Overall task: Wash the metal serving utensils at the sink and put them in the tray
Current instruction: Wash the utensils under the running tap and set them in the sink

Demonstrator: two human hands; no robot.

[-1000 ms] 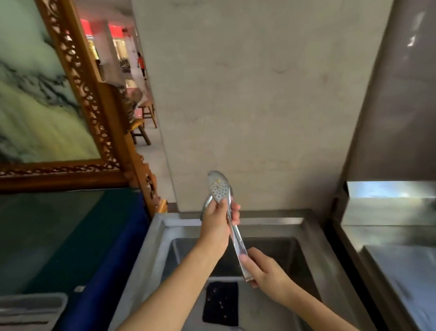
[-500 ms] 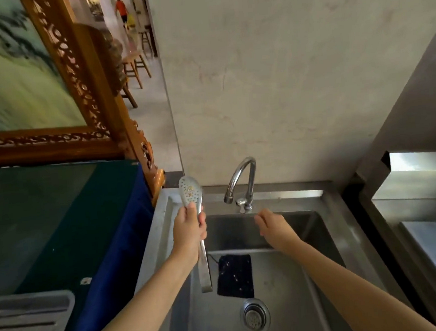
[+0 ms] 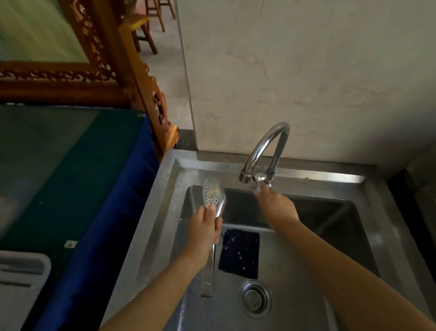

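Note:
My left hand grips a metal perforated serving utensil by its neck over the left side of the steel sink. Its slotted head points up and away, and its long handle hangs down past my wrist. My right hand reaches to the curved faucet, its fingertips touching the small tap handle at the faucet's base. No water is visibly running. A grey tray lies at the lower left on the counter.
A dark blue scouring pad lies on the sink floor above the drain strainer. A blue-edged green counter lies left of the sink. A carved wooden frame stands behind it. Another steel surface sits at the far right.
My right hand let go of the utensil's handle and moved up to the tap handle. My left hand carried the utensil left and down. The view tilted down over the sink.

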